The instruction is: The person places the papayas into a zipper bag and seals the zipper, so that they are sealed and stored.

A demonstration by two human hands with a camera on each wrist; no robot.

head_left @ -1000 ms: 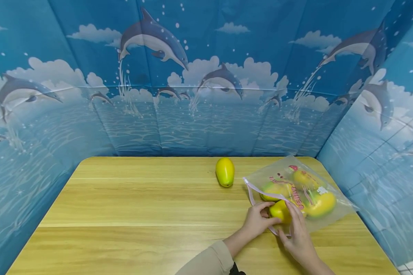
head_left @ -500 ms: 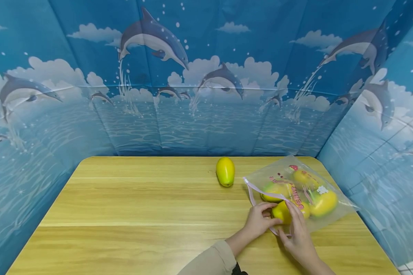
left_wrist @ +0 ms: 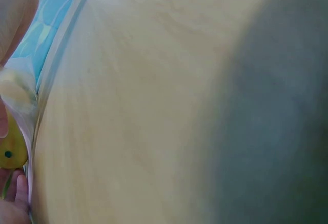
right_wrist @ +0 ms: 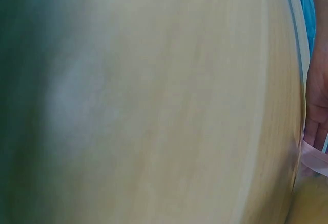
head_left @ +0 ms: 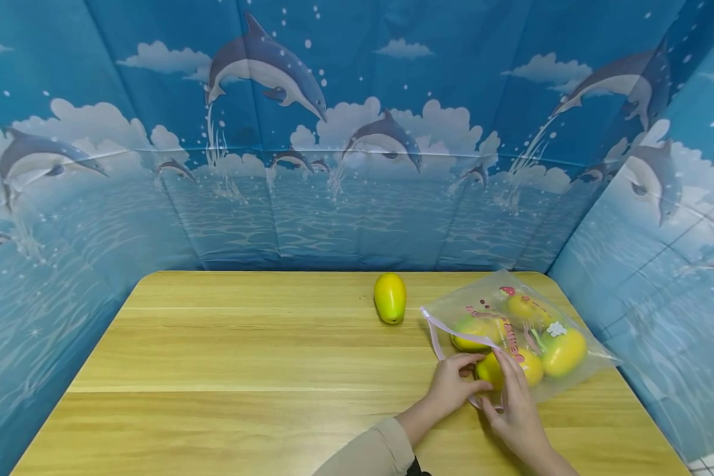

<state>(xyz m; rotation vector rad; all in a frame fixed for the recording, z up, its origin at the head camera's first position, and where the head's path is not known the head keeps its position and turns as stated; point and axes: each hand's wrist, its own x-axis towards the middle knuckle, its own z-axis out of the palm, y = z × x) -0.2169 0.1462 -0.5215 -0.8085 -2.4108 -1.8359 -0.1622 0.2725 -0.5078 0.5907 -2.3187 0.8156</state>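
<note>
Fruit position inside the bag [head_left: 514,334] differs from the earlier head views: the yellow mango nearest the hands [head_left: 508,369] now sits deeper past the pink zip strip [head_left: 452,332], and the rounder fruit [head_left: 563,352] at the right end has rolled slightly further in. Judged from this, the fruit is being worked into the bag, and the mouth is not yet sealed.

Loose mango [head_left: 389,297]: lies on the wooden table [head_left: 244,370] left of the bag, well apart from both hands, unmoved between views.

Left hand [head_left: 452,385]: fingers curled at the open mouth of the bag, apparently pinching the lower edge of the zip strip just beside the near mango.

Right hand [head_left: 514,410]: fingers extended and held together, pressing on the bag over the near mango.

Bag: clear plastic with pink print, lying flat at the right side of the table and holding four fruits.

Limits of view: both wrist cameras show mostly blurred tabletop. The left wrist view catches only a sliver of fruit [left_wrist: 10,149] at its edge. The right wrist view shows fingers [right_wrist: 318,106] and a scrap of pink strip. The exact grip on the zip strip cannot be confirmed.
</note>
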